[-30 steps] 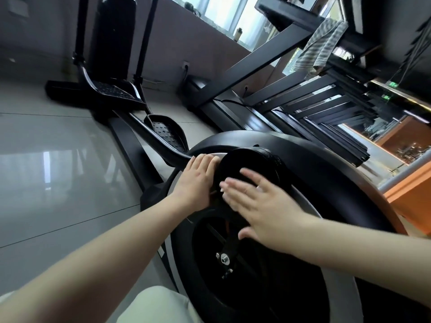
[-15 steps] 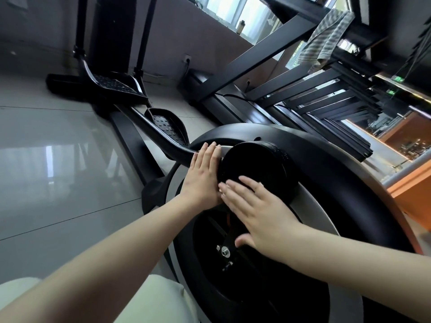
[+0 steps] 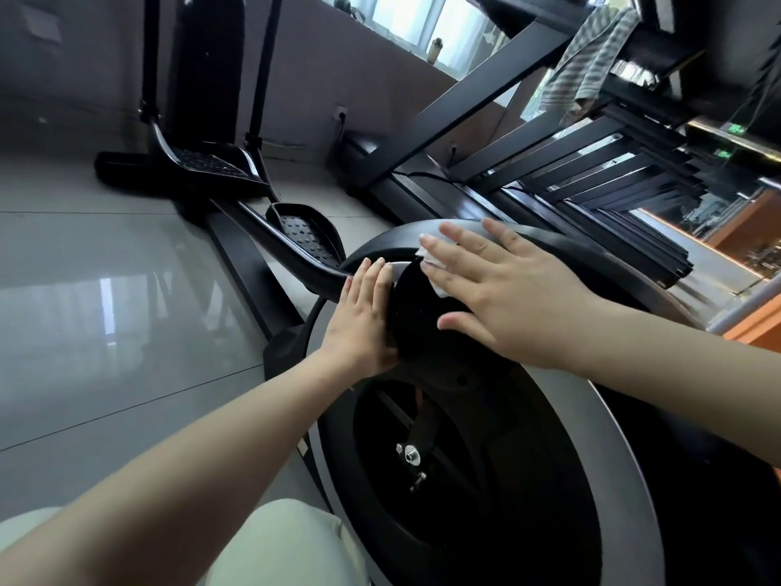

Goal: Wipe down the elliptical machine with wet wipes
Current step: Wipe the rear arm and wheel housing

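The elliptical machine's big flywheel housing (image 3: 625, 458) fills the lower right, black with a grey ring. A round black hub cover (image 3: 418, 319) sits on it near the top. My right hand (image 3: 498, 289) lies flat, fingers straight, pressing a white wet wipe (image 3: 433, 268) against the cover's upper edge; only a corner and a strip of the wipe show under the fingers. My left hand (image 3: 363, 319) rests flat with straight fingers on the cover's left rim, where the pedal arm (image 3: 296, 255) meets the housing.
Two black pedals (image 3: 310, 234) and the upright mast (image 3: 207, 69) stand behind, on a glossy tiled floor (image 3: 105, 310). A row of treadmills (image 3: 570, 175) runs along the right, with a striped towel (image 3: 587, 61) hanging over one. My knee in pale trousers (image 3: 274, 547) is at the bottom.
My right hand has slid up from the lower face of the hub cover to its top edge, and the wipe now shows under the fingers. The left hand has stayed on the rim.
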